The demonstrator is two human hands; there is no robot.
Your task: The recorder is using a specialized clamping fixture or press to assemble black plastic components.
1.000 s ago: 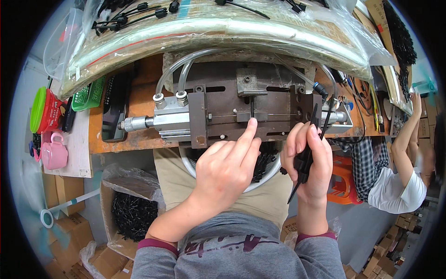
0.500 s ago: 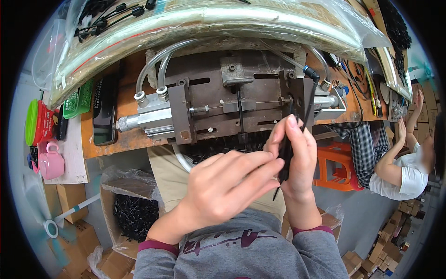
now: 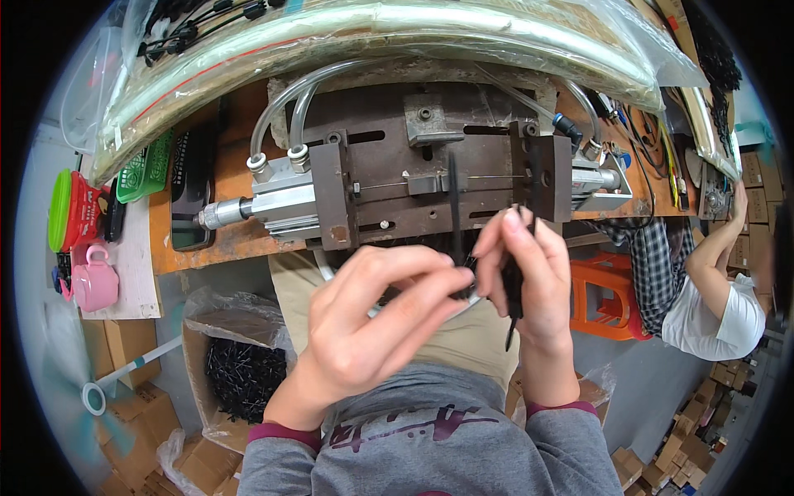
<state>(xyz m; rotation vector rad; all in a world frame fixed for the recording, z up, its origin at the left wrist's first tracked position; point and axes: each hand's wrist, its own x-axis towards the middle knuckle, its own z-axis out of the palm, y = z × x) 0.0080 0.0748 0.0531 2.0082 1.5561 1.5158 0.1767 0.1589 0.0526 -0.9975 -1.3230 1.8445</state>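
My left hand [image 3: 364,318] is closed, its fingertips pinched at the lower end of a thin black rod [image 3: 454,207]. The rod is smeared by motion and stands in front of the small metal block [image 3: 428,183] at the middle of a brown steel fixture [image 3: 380,161]. My right hand [image 3: 533,285] curls around several slim black rods [image 3: 513,285], whose ends stick out above and below the fingers. Both hands are just off the fixture's near edge. On each side of the fixture is a silver air cylinder [image 3: 285,205] with clear hoses.
Plastic-wrapped material [image 3: 380,37] lies behind the fixture. A phone-like black slab [image 3: 192,194], a green basket [image 3: 145,174] and a pink cup [image 3: 95,281] are at left. Below sits a box of black pieces [image 3: 244,376]. A person [image 3: 715,302] is at right near an orange stool [image 3: 608,298].
The black rod that lay across the fixture's middle has shifted right and is now at my left fingertips. My left hand has drawn away from the right hand.
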